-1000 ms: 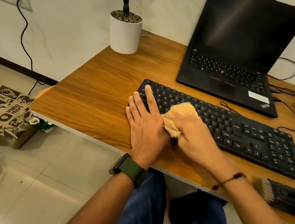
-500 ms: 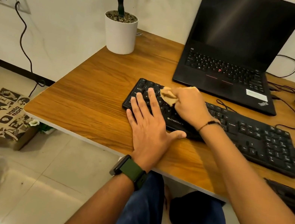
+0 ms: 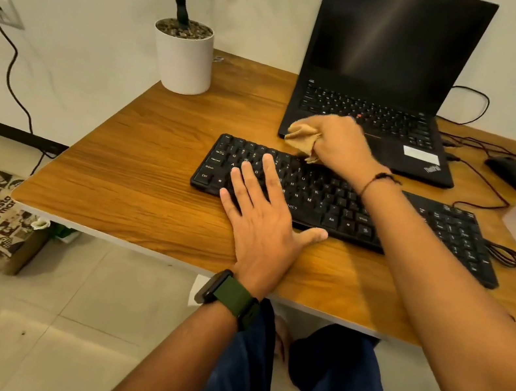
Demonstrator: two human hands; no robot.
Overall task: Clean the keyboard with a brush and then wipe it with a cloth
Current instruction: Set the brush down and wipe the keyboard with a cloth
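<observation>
We see 1 keyboard [image 3: 344, 207] on the tabletop [image 3: 136, 174]. Our left hand [image 3: 263, 217] lies flat, fingers straight, on its left keys. Our right hand [image 3: 338, 144] clutches 1 cloth [image 3: 301, 135] just beyond the keyboard's far edge. Behind that hand stands 1 laptop [image 3: 390, 81]; left of it, 1 pot [image 3: 184, 58]; right, 1 mouse [image 3: 514, 173].

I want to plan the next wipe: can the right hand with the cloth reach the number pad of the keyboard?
Probably yes. The right hand grips the cloth at the far edge of the keyboard, and nothing lies on the keys toward its right end.
</observation>
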